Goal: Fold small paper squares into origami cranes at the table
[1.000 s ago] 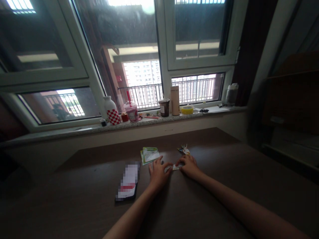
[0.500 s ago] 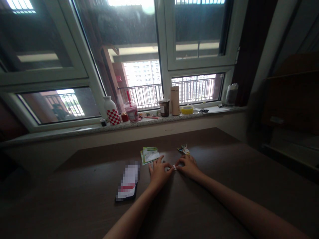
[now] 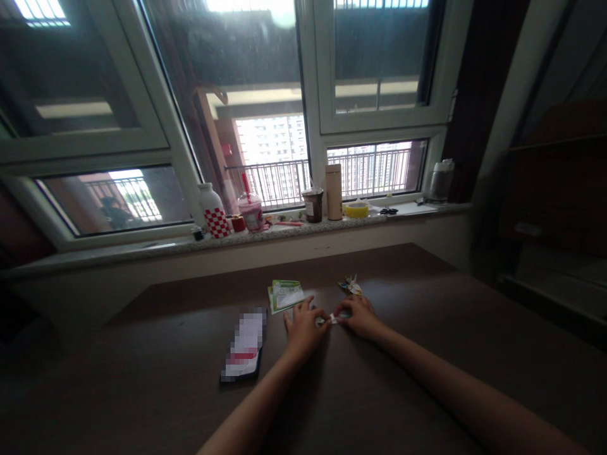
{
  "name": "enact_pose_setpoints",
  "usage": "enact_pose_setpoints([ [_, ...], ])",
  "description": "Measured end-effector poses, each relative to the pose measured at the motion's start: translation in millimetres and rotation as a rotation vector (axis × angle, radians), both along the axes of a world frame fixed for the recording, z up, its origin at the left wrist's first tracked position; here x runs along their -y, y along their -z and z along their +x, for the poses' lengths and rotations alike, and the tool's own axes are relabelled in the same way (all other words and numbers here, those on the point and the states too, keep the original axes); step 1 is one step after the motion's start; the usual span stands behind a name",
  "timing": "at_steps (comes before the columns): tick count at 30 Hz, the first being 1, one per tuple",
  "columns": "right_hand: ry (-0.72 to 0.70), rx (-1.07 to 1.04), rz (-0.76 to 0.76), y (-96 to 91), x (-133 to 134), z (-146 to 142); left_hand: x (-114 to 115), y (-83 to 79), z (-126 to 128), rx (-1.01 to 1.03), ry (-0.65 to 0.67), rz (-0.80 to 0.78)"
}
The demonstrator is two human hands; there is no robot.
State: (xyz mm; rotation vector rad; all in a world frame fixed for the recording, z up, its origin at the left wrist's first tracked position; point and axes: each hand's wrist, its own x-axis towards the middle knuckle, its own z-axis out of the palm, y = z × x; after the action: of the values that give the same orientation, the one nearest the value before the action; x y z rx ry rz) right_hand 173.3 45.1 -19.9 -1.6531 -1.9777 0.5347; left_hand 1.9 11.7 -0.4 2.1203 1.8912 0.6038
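Position of the small white piece [image 3: 334, 319]: at the table [image 3: 441, 303], directly between the left hand [image 3: 306, 325] and the right hand [image 3: 359, 317]. Its visible part runs roughly left to right, in line with the two grips; fingertips cover the ends, so its full long axis cannot be confirmed. Neither hand is nearer, since both reach the piece. Grip state: thumb and index finger of each hand are closed in a pinch, left hand at the left end, right hand at the right end. Left-hand pose: forearm angled up from the lower middle, remaining fingers spread forward just beside the green-and-white packets [image 3: 286, 292]. Right-hand pose: forearm entering from the lower right, remaining fingers curled, near the small heap of scraps [image 3: 351, 285]. A phone [image 3: 245, 347] lies left of the left hand, apart from it.
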Motion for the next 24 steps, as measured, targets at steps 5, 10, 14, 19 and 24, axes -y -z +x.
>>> enact_pose_setpoints([
  [5,-0.008,-0.002,-0.025,0.5,-3.6,1.9,-1.6,1.9,-2.1,-0.001,0.001,-0.022],
  [10,-0.018,0.006,-0.05,1.3,-7.5,4.1,-0.8,4.7,-3.6,-0.012,-0.005,0.002],
  [14,-0.017,0.011,-0.057,3.2,-9.2,4.5,1.8,5.6,-2.8,-0.017,-0.003,0.024],
  [19,-0.045,-0.02,-0.02,5.9,-5.3,6.8,3.6,6.3,-3.1,-0.006,0.005,0.038],
  [24,-0.067,-0.062,0.068,7.7,-2.0,13.5,2.8,7.8,-4.1,0.028,0.02,0.084],
])
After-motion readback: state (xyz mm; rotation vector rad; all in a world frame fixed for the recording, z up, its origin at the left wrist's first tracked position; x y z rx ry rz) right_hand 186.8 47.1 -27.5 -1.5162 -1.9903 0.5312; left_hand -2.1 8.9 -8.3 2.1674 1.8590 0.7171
